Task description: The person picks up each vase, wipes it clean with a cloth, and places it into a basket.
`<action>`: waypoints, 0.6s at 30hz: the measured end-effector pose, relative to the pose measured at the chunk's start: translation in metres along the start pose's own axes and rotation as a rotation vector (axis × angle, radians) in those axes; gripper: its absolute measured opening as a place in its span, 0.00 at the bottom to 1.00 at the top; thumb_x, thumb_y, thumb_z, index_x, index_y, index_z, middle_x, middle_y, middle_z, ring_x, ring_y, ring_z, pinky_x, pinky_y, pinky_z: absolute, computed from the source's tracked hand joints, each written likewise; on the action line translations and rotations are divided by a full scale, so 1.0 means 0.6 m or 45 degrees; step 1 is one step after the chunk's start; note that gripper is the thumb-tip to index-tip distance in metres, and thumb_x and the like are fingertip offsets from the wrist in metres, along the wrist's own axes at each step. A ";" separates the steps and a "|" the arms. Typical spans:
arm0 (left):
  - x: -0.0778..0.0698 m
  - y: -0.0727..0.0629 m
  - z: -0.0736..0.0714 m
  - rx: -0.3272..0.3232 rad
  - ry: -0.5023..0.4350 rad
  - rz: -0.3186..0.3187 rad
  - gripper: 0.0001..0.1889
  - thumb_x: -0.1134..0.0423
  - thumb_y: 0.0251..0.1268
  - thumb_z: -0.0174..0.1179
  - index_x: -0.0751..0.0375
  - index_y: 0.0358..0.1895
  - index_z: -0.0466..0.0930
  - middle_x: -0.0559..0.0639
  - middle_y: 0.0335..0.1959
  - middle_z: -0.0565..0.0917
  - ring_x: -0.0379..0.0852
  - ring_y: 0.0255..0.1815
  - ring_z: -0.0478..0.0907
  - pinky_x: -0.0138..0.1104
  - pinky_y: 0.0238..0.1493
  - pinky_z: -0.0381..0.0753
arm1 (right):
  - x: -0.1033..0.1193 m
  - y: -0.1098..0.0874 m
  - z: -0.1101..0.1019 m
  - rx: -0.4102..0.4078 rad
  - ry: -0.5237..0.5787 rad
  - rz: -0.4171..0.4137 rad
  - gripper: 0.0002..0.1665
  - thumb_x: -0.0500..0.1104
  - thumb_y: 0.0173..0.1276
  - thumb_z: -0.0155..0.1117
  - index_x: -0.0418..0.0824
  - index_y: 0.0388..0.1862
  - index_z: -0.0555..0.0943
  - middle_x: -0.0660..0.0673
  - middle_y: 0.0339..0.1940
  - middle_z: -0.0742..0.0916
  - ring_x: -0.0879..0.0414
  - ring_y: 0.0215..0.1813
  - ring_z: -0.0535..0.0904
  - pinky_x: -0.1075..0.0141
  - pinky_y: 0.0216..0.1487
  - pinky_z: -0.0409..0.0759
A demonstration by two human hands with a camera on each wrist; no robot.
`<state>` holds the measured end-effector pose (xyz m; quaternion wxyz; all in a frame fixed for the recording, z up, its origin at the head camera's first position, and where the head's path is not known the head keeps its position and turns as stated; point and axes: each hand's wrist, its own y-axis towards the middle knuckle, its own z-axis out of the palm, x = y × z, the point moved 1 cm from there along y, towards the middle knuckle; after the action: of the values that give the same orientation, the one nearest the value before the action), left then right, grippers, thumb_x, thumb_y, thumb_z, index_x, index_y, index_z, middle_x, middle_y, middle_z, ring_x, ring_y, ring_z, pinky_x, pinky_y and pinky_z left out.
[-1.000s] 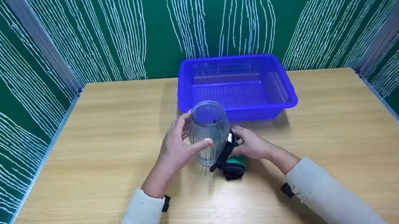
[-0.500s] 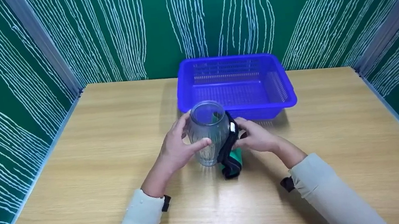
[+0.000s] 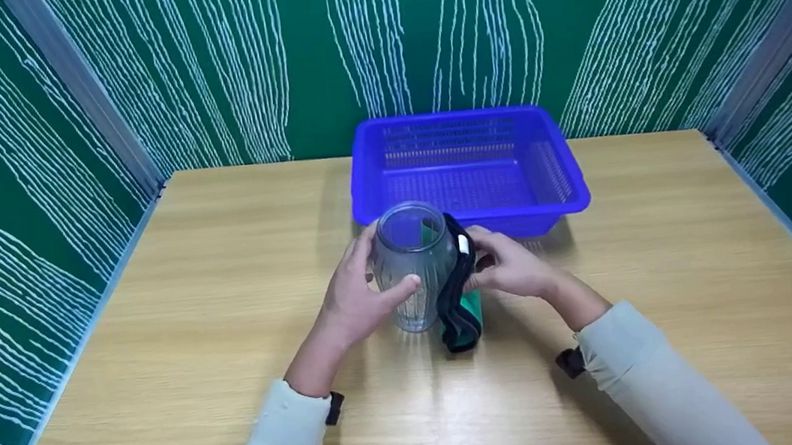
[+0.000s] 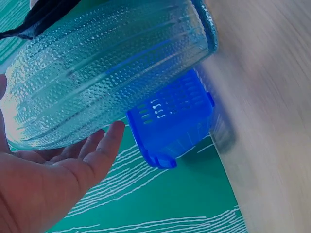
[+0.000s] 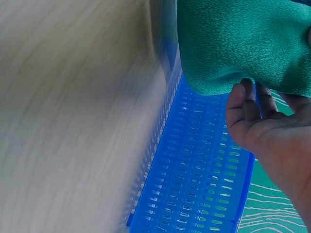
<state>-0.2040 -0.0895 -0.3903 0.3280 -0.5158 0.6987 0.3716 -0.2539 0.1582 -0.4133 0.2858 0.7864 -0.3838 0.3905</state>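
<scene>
My left hand (image 3: 352, 299) grips a clear ribbed glass vase (image 3: 404, 270) from its left side, thumb across the near face. The vase stands mouth up, tilted slightly, and its glass looks pebbled in the left wrist view. My right hand (image 3: 518, 266) holds a green terry cloth (image 5: 228, 43) with a black edge and a white tag against the vase's right side. The fingers of that hand lie partly behind the cloth. Through the glass, some green of the cloth shows near the rim.
A blue plastic basket (image 3: 475, 216) with slotted walls stands just behind the vase on the wooden table (image 3: 176, 340). Green walls (image 3: 312, 59) with white wavy lines enclose the table at the back and both sides.
The right hand has moved up and away along the vase's side, drawing the cloth with it. More of the cloth's black edge now runs upright beside the glass. The left hand stays nearly still.
</scene>
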 end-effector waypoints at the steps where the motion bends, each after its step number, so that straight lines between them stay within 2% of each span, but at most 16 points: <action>1: -0.001 0.000 0.001 -0.005 -0.007 0.001 0.46 0.44 0.53 0.67 0.46 0.75 0.54 0.48 0.71 0.64 0.46 0.70 0.65 0.46 0.64 0.74 | 0.000 0.000 -0.002 -0.007 0.013 -0.005 0.28 0.36 0.49 0.76 0.39 0.51 0.80 0.45 0.46 0.79 0.56 0.45 0.75 0.59 0.47 0.79; 6: -0.008 0.000 0.004 -0.030 0.005 -0.024 0.50 0.40 0.48 0.69 0.44 0.74 0.53 0.47 0.72 0.61 0.46 0.70 0.64 0.49 0.68 0.69 | 0.005 0.000 -0.009 -0.040 0.127 -0.059 0.30 0.35 0.48 0.77 0.37 0.53 0.79 0.47 0.46 0.81 0.57 0.46 0.76 0.57 0.47 0.79; 9: -0.011 0.000 0.005 -0.051 0.043 -0.060 0.52 0.35 0.44 0.69 0.42 0.74 0.53 0.46 0.71 0.60 0.48 0.70 0.64 0.51 0.69 0.67 | 0.008 0.002 -0.012 -0.048 0.203 -0.090 0.31 0.34 0.50 0.75 0.36 0.56 0.78 0.48 0.47 0.81 0.58 0.46 0.77 0.60 0.47 0.80; 14: -0.010 -0.001 0.008 -0.087 0.075 -0.084 0.51 0.32 0.44 0.68 0.40 0.73 0.54 0.47 0.66 0.59 0.49 0.67 0.65 0.52 0.68 0.68 | 0.019 0.006 -0.015 -0.057 0.293 -0.115 0.31 0.34 0.50 0.75 0.33 0.55 0.77 0.51 0.48 0.81 0.59 0.49 0.76 0.66 0.48 0.79; 18: -0.008 0.000 0.011 -0.117 0.056 -0.067 0.51 0.32 0.44 0.68 0.40 0.73 0.56 0.48 0.62 0.60 0.49 0.65 0.66 0.50 0.67 0.70 | 0.023 0.011 -0.019 -0.070 0.328 -0.134 0.31 0.34 0.50 0.74 0.31 0.56 0.77 0.52 0.49 0.81 0.58 0.52 0.74 0.67 0.51 0.78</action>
<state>-0.2024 -0.0815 -0.3897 0.2983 -0.5566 0.6741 0.3832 -0.2584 0.1577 -0.3949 0.3744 0.7407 -0.3129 0.4618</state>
